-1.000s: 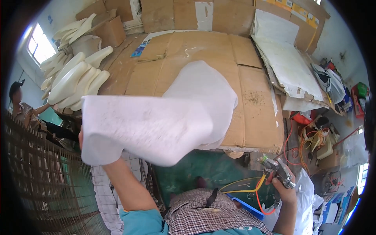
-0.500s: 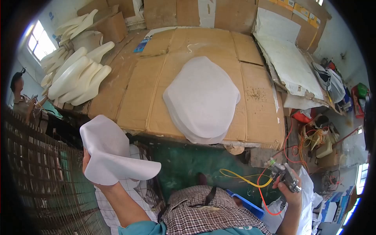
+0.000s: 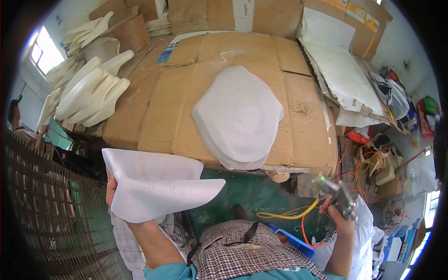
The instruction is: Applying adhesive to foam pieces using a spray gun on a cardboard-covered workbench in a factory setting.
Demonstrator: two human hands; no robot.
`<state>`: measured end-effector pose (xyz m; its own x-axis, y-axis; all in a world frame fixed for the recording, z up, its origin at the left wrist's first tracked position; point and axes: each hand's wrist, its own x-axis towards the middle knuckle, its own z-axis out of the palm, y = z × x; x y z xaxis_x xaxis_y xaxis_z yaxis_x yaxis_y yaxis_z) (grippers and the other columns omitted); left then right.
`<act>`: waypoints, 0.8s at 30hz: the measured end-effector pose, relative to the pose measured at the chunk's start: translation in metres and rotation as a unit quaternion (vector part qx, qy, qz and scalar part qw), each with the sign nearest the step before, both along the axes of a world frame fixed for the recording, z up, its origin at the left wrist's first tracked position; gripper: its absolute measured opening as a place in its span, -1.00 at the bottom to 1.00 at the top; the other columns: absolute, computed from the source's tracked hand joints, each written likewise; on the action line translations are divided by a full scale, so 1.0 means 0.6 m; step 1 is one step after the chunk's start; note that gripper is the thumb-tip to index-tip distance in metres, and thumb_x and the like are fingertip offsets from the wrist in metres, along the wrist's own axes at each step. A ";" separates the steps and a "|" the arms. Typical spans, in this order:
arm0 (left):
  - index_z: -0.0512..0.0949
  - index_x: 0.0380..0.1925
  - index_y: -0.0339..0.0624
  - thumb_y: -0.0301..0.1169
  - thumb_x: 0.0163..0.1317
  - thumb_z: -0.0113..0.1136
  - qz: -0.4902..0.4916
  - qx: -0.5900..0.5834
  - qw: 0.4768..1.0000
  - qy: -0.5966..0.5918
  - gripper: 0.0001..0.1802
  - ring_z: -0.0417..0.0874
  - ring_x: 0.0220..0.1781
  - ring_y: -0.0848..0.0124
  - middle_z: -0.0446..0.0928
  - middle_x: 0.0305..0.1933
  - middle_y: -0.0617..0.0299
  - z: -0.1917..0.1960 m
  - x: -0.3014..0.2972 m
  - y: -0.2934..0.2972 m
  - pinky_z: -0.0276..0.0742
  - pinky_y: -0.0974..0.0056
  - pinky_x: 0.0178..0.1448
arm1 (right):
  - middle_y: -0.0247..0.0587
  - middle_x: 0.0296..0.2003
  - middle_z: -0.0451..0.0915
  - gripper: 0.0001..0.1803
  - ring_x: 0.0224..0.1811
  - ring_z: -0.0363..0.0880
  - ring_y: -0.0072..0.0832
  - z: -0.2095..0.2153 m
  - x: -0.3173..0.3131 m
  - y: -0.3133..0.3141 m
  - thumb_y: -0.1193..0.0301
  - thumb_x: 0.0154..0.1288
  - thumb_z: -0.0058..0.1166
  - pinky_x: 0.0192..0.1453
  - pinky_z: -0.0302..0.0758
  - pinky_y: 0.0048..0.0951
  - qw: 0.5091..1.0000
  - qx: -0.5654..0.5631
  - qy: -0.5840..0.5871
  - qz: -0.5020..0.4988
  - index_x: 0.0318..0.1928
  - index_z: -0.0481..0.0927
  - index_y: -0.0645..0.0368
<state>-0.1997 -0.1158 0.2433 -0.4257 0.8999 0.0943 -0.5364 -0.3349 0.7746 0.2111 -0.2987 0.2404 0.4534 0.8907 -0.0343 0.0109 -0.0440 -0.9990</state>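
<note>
My left hand (image 3: 111,190) grips the left edge of a curved, pale grey-white moulded shell (image 3: 161,200), held in the air off the table's front edge. The shell bends into two flaps that point right; most of my left fingers are behind it. On the right, my right hand (image 3: 337,215) is wrapped round a metal spray gun (image 3: 344,201), its nozzle end pointing up and left. A yellow hose (image 3: 294,215) and an orange-red hose (image 3: 305,235) hang by the gun. Another shell shape (image 3: 238,116), seemingly stacked in layers, lies on the cardboard-covered table (image 3: 163,112).
Cream curved shells (image 3: 93,93) are piled at the table's left end. A wire rack (image 3: 56,214) stands at my left. White boards (image 3: 340,70) lie at the back right, with tangled hoses (image 3: 368,163) below. A blue tray (image 3: 294,242) is by my apron. Another person (image 3: 23,126) is far left.
The shell in my left hand has turned, so its flaps reach farther right and show more of their length. The spray gun has tilted and shifted slightly, staying in my right hand.
</note>
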 end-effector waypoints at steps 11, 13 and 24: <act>0.41 -0.01 -0.38 -0.37 0.22 -0.08 0.045 -0.028 0.997 0.053 -0.61 0.62 -0.23 0.29 0.52 -0.13 0.01 -0.003 0.015 0.008 0.60 0.24 -0.17 | -0.24 -0.44 0.51 -0.42 -0.42 0.52 -0.50 0.000 0.007 -0.030 0.49 0.01 0.19 -0.29 0.48 -0.50 0.998 -0.016 0.013 0.054 0.07 0.31 0.36; 0.41 -0.01 -0.37 -0.36 0.21 -0.07 0.055 -0.050 0.996 0.055 -0.61 0.62 -0.23 0.29 0.53 -0.14 0.02 -0.009 0.010 0.006 0.60 0.24 -0.16 | -0.24 -0.45 0.51 -0.44 -0.43 0.53 -0.49 -0.009 -0.002 -0.012 0.47 0.01 0.19 -0.29 0.48 -0.50 0.999 0.010 0.021 0.045 0.05 0.32 0.37; 0.50 -0.28 -0.47 -0.30 0.11 0.11 0.221 0.058 0.859 0.458 -0.64 0.61 -0.39 0.21 0.55 -0.35 -0.10 -0.023 -0.023 0.005 0.61 0.15 -0.30 | -0.26 -0.48 0.50 -0.63 -0.43 0.52 -0.48 0.000 0.011 -0.014 0.43 0.04 0.19 -0.27 0.48 -0.46 0.999 -0.002 -0.022 -0.043 -0.14 0.43 0.31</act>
<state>-0.2137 -0.1126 0.2294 -0.4234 0.6306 0.6505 0.4793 -0.4534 0.7515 0.2180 -0.3069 0.2406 0.5300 0.8479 -0.0154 0.0517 -0.0504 -0.9974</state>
